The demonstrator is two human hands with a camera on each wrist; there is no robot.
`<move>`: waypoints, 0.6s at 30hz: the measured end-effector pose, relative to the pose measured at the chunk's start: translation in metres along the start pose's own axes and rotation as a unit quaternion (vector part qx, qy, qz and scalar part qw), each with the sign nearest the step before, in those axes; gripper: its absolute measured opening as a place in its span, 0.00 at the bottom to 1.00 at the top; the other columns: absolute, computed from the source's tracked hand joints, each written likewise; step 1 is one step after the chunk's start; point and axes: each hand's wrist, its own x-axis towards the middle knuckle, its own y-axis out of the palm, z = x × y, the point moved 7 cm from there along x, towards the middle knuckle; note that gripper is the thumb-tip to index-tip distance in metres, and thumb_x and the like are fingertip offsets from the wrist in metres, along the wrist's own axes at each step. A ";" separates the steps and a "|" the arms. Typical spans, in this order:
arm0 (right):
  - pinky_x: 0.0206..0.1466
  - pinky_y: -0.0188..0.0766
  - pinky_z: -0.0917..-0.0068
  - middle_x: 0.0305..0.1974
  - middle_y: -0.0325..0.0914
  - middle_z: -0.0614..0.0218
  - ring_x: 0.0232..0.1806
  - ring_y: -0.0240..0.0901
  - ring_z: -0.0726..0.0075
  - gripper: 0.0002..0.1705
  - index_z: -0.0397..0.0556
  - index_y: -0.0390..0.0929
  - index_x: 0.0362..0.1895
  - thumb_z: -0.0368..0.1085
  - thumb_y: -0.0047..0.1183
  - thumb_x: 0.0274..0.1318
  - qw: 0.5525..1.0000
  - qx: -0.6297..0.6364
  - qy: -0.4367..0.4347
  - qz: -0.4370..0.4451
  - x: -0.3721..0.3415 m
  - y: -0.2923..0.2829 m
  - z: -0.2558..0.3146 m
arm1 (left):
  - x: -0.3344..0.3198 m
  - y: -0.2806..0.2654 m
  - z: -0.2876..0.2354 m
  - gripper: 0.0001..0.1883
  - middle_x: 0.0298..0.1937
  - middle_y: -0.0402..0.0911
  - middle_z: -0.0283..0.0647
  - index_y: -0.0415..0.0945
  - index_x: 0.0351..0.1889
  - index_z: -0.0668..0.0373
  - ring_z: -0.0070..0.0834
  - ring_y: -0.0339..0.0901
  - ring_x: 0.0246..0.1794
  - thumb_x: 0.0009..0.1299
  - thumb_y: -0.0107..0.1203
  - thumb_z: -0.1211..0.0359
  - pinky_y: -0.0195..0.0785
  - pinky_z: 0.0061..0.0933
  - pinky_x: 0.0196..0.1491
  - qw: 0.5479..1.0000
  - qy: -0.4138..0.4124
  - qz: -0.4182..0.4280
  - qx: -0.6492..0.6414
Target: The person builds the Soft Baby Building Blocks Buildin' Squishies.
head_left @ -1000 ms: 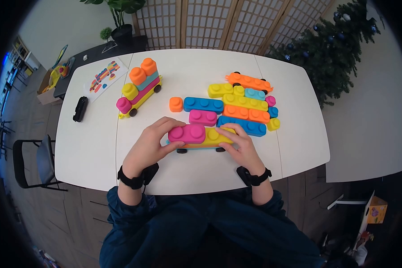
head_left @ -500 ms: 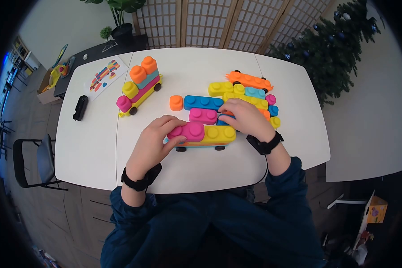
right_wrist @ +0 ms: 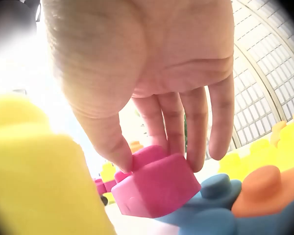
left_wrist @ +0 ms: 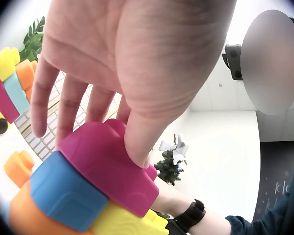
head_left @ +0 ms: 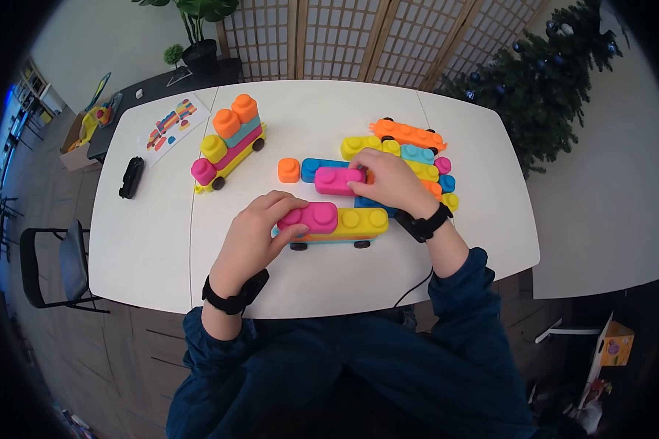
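Near the table's front edge stands a wheeled block car (head_left: 337,240). On top of it sit a pink two-stud block (head_left: 319,218) and a yellow block (head_left: 362,220) side by side. My left hand (head_left: 247,235) holds the pink block, thumb on the near side and fingers behind. A blue block (left_wrist: 68,192) shows beneath that pink one in the left wrist view. Farther back, my right hand (head_left: 401,184) pinches a second pink two-stud block (right_wrist: 157,186) between thumb and fingers. That block is tilted and partly overlaps a long blue block (head_left: 311,168).
Several loose blocks and an orange wheeled base (head_left: 410,134) lie at the back right. An orange single block (head_left: 288,170) sits left of the blue one. A finished-looking block car (head_left: 228,143), a printed picture sheet (head_left: 172,128) and a black object (head_left: 131,178) are at left.
My right hand has left the yellow block on the car, reached back to the loose blocks and picked up the second pink block. My left hand stays on the first pink block.
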 end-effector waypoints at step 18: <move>0.54 0.78 0.72 0.50 0.83 0.65 0.50 0.81 0.66 0.17 0.46 0.80 0.49 0.30 0.67 0.54 0.971 0.229 0.004 -0.070 -0.085 -0.023 0.022 | 0.000 0.004 0.004 0.18 0.50 0.81 0.41 0.79 0.55 0.61 0.35 0.84 0.49 0.69 0.66 0.69 0.85 0.32 0.49 0.998 -0.048 0.026 -0.038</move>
